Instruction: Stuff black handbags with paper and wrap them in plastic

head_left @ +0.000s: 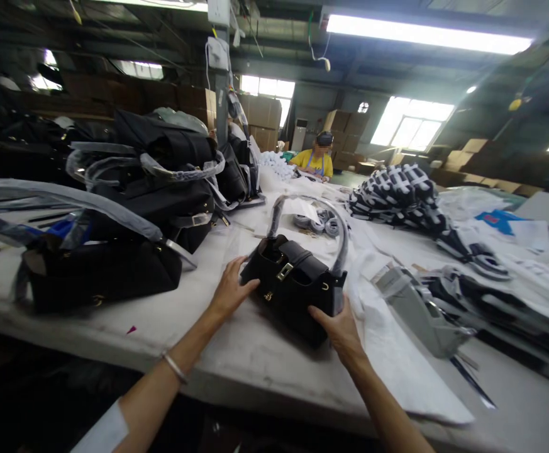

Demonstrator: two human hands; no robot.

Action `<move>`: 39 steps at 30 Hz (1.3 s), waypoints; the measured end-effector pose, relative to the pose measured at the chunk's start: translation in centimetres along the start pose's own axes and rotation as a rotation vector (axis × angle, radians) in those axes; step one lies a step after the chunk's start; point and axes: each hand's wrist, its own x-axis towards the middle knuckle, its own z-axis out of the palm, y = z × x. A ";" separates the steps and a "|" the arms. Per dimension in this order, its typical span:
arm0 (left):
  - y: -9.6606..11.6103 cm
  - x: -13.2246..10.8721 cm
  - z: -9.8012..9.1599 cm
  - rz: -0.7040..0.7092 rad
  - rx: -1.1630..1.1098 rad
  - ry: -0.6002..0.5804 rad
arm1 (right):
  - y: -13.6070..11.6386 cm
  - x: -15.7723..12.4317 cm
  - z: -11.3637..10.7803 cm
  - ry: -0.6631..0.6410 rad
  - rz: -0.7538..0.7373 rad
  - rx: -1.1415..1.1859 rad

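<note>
A small black handbag (pixel 297 283) with gold clasps and a plastic-wrapped handle (pixel 338 229) lies on the white worktable (pixel 255 352). My left hand (pixel 231 288) presses against the bag's left end, fingers curled around its corner. My right hand (pixel 338 327) grips the bag's lower right corner, thumb on its front face. A bracelet (pixel 175 368) sits on my left wrist.
More black bags (pixel 161 189) with wrapped straps are piled at the left. White paper sheets (pixel 397 352) lie to the right, with grey folded pieces (pixel 415 302) and black-and-white patterned fabric (pixel 397 192). A person in yellow (pixel 314 162) works at the table's far end. Cardboard boxes stand behind.
</note>
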 end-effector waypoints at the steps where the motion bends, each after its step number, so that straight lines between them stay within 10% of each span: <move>1: -0.6 1.2 -0.2 -0.009 -0.027 -0.047 | 0.0 0.2 0.2 -0.003 -0.013 -0.031; 7: -0.9 3.7 -1.7 -0.033 -0.079 -0.253 | 0.3 1.2 -0.6 -0.115 -0.038 0.143; 14: 5.3 -2.1 -5.2 0.031 0.257 -0.346 | 0.4 1.3 -5.3 -0.486 0.257 0.466; 22: 6.4 -4.8 -1.2 0.438 0.634 -0.365 | -1.7 1.8 -7.0 -0.114 -0.120 -0.168; 28: 7.4 -5.9 1.1 0.524 0.799 -0.457 | -7.0 0.4 -4.7 -0.565 -0.644 -0.470; 39: 2.2 -7.9 4.0 0.567 0.999 -0.465 | -4.2 1.4 -2.3 -0.882 -0.393 -0.450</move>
